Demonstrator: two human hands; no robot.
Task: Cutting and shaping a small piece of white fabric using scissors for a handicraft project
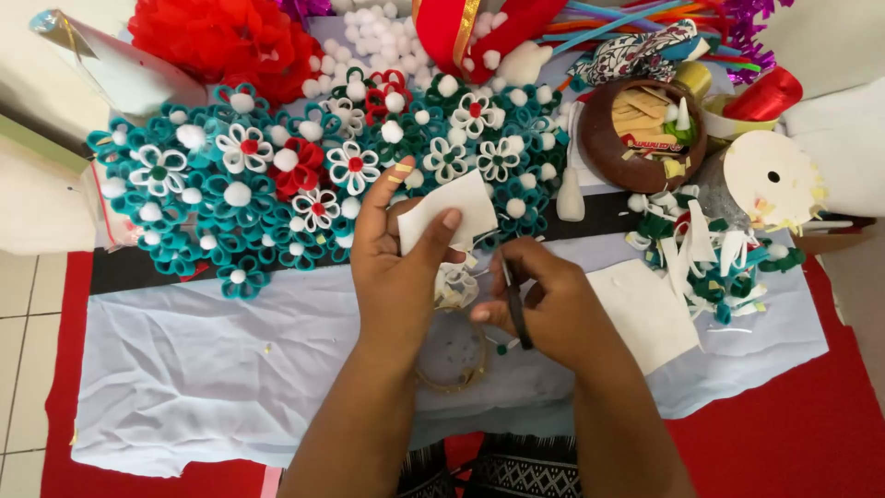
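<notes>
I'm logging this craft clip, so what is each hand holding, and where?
Left hand pinches a white felt piece by its lower edge; right hand grips dark scissors at the handles.

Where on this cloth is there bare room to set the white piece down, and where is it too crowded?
The pale cloth is bare at near left, bordered by the felt flowers above, the red mat and the left hand. A smaller strip lies near right, below the white square. Crowded: the flowers, the brown bowl and the scrap pile.
</notes>
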